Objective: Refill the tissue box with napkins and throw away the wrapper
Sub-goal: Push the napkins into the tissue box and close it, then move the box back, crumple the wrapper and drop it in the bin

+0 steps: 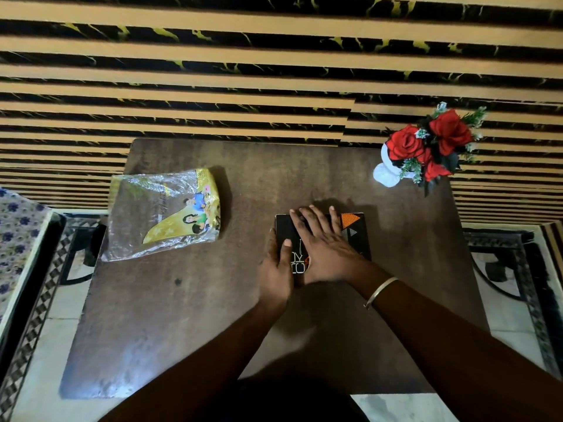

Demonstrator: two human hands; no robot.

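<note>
A black tissue box (356,236) with orange and white print lies flat on the brown table (213,315), right of centre. My right hand (323,245) lies flat on the box top with fingers straight. My left hand (275,269) holds the box's left side, thumb on top and fingers down the edge. An empty-looking clear and yellow plastic wrapper (166,213) lies flat on the table's left part, apart from both hands. No napkins show.
A white vase of red artificial roses (426,147) stands at the table's far right corner. A striped black and tan wall (274,71) rises behind the table. A flowered cloth (15,239) lies at the left edge over patterned floor tiles.
</note>
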